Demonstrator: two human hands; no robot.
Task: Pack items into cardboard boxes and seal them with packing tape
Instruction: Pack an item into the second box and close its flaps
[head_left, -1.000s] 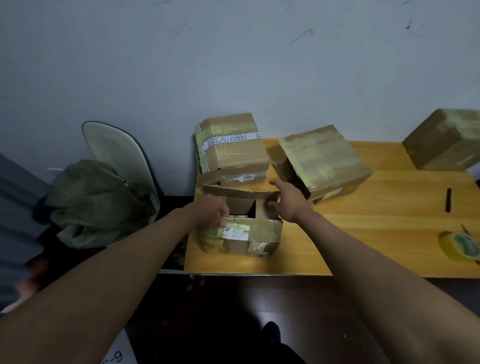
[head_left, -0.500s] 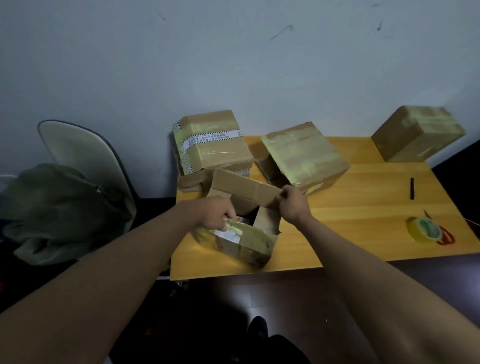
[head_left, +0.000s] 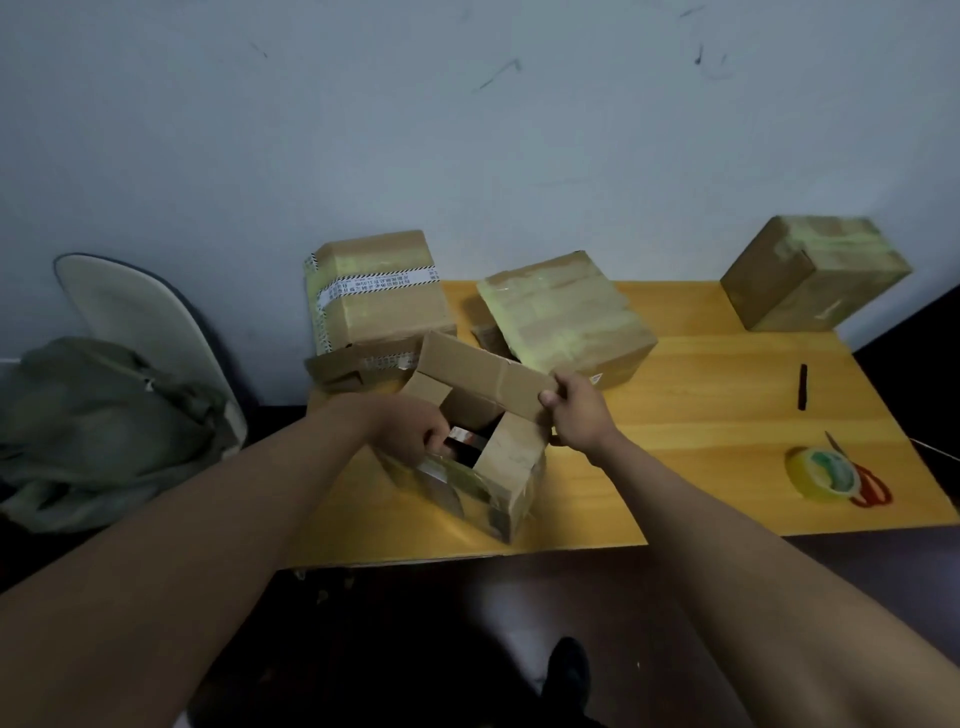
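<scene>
An open cardboard box (head_left: 511, 470) stands near the front left of the wooden table (head_left: 701, 415), turned corner-on to me. My left hand (head_left: 410, 431) grips its near left flap at the rim, fingers curled over the edge. My right hand (head_left: 582, 413) pinches the end of the far flap (head_left: 483, 374), which is raised. Something dark and shiny lies inside the box, mostly hidden. A roll of yellowish packing tape (head_left: 823, 474) lies at the table's right front.
Two taped boxes (head_left: 376, 299) (head_left: 566, 317) sit behind the open one; a third (head_left: 813, 273) is at the far right corner. Red scissors (head_left: 865, 483) lie by the tape, a black pen (head_left: 803, 387) further back. A chair with a green jacket (head_left: 98, 415) stands at the left.
The open box has been turned and pulled toward the table's front. Its far flap has risen in my right hand. My view has shifted so more of the table's right side shows.
</scene>
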